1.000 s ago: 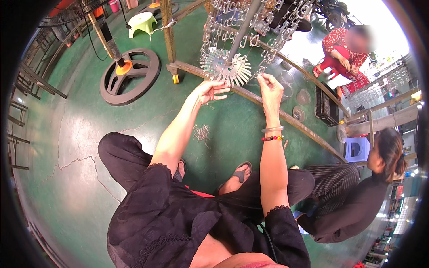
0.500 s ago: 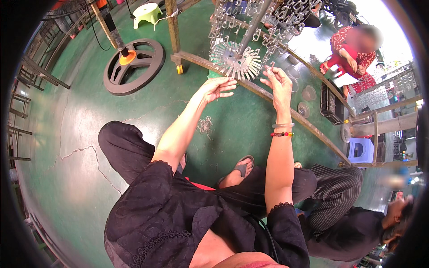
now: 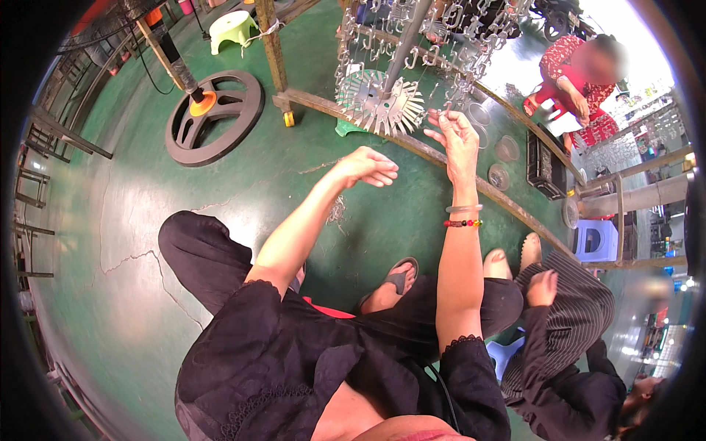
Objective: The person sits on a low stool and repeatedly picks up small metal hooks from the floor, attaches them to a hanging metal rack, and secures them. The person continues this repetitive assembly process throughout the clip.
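My right hand is raised beside a slotted metal disc, thumb and fingers pinched together. Something small and pale may be at its fingertips, too small to name. Lower and to the left, my left hand hovers over the floor, apart from the disc, its fingers stretched out with nothing visible in them. A grey rod rises from the middle of the disc. Around the rod hang strands of silvery metal hooks, one linked below another.
A wooden beam runs diagonally beyond my hands. Clear round containers and a black crate stand past it. A large black wheel-shaped base is at left. One person sits at far right, another close by at lower right.
My left hand has drawn down, away from the disc's edge. My right hand stays nearly in place. The person at lower right has moved, and a hand now shows over the striped trousers.
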Tool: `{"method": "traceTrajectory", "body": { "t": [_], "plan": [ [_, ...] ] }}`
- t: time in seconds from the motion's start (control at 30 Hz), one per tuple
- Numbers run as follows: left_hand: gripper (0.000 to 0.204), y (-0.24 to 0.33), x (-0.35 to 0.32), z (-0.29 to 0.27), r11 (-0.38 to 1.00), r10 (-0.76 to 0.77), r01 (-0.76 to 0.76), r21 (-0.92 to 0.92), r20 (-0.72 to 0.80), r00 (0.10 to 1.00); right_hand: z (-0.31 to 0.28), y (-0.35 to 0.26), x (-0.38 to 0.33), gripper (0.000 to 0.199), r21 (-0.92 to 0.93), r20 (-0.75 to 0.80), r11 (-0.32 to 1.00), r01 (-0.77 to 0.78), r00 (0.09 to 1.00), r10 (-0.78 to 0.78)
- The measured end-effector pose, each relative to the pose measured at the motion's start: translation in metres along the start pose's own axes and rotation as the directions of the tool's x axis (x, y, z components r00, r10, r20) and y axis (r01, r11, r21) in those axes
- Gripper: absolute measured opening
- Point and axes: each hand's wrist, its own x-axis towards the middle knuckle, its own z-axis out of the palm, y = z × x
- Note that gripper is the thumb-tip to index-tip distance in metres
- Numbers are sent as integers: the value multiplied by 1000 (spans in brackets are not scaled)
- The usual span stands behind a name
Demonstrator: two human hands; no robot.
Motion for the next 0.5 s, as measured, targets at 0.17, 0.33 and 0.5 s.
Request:
{"method": "traceTrajectory", "body": {
  "t": [0.17, 0.33, 0.5],
  "plan": [
    [26, 72, -29, 82, 731, 635, -414, 542, -320, 703, -13, -5, -5, 16, -34, -15, 999, 22, 1000, -22],
    [28, 72, 7, 76, 460, 836, -343, 819, -270, 478, -7, -8, -6, 15, -49, 7, 999, 9, 1000, -8],
    [21, 72, 20, 75, 461, 802, -296, 836, -250, 543, -12, -12, -7, 14, -142, 19, 990, 22, 1000, -20]
  ]
}}
